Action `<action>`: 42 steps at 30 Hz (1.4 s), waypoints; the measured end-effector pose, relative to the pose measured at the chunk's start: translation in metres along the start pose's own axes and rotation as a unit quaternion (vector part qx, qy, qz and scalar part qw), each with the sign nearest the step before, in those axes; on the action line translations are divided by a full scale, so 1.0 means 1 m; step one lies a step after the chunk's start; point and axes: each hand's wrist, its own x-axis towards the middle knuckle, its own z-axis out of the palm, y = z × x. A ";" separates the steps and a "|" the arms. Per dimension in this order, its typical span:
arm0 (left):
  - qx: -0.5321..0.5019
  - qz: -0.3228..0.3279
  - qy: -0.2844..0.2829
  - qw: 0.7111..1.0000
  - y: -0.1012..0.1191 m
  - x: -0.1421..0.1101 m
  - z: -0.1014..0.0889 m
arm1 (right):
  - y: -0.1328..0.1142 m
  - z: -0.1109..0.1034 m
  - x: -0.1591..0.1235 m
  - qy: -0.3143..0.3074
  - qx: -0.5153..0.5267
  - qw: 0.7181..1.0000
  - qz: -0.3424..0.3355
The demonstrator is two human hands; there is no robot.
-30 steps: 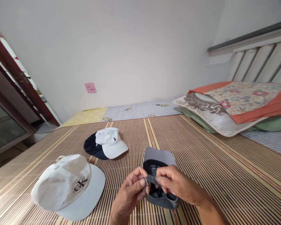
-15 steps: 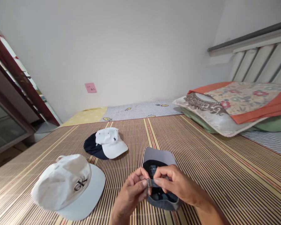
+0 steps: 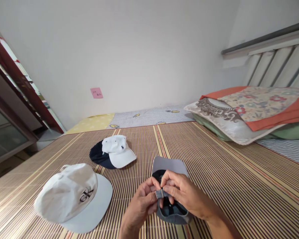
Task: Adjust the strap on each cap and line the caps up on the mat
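A grey baseball cap lies upturned on the bamboo mat, its brim pointing away from me and its dark inside showing. My left hand pinches one side of the cap's back strap, near a small metal buckle. From the other side my right hand pinches the strap close to the buckle, thumb against fingertips. Fingers hide part of the strap and of the cap's opening. To the left sits a white cap with black CK letters. Farther back, a small white cap rests partly on a dark navy cap.
The bamboo mat covers the bed. Pillows are stacked at the right, below a white radiator. Behind the mat a patterned sheet runs along the wall, which bears a pink note.
My right hand has shifted slightly left, toward the buckle. The strap and buckle have turned, so more grey strap shows by my left fingers. The other caps stay put.
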 end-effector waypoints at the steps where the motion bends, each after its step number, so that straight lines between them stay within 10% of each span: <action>1: -0.007 0.003 0.004 1.000 -0.001 0.001 -0.001 | 0.000 0.001 0.000 0.007 -0.010 1.000 0.004; 19: -0.007 0.046 0.097 0.994 -0.005 0.006 -0.007 | 0.005 0.011 0.012 0.097 -0.139 0.985 -0.032; 42: 0.007 0.036 0.138 0.990 0.000 0.004 -0.002 | 0.013 -0.022 -0.007 0.022 -0.116 0.991 0.060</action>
